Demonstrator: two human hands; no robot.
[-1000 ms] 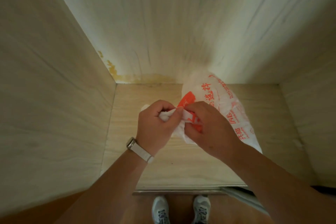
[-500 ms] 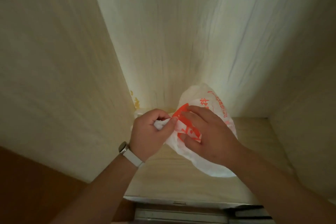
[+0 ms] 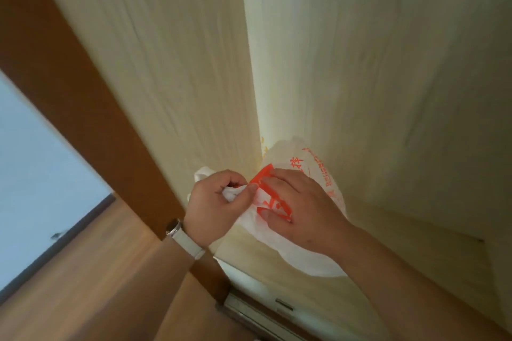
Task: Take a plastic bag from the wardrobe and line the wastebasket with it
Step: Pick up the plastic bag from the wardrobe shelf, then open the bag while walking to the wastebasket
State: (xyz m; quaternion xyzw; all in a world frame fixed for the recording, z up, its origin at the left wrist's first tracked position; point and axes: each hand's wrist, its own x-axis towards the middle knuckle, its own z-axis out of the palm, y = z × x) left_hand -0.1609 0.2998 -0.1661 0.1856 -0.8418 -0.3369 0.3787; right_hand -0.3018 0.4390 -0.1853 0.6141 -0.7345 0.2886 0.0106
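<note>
A white plastic bag (image 3: 310, 171) with orange-red print hangs in front of the pale wood inside of the wardrobe (image 3: 360, 77), lifted off its floor. My left hand (image 3: 214, 206), with a white watch on the wrist, pinches a bunched white part of the bag between thumb and fingers. My right hand (image 3: 300, 209) grips the printed side of the bag, fingers spread over the red mark. The two hands are close together, almost touching. The bag's lower part sags below my right wrist. No wastebasket is in view.
The wardrobe's left side panel (image 3: 177, 77) ends in a brown front edge (image 3: 72, 97). Left of it are a white wall (image 3: 30, 174) and wood floor (image 3: 91, 285). A metal sliding track (image 3: 263, 318) runs along the wardrobe's bottom front.
Both hands have lifted the bag off the wardrobe floor and keep their grip on it. My view has swung up and to the left, so the wall and floor outside now show.
</note>
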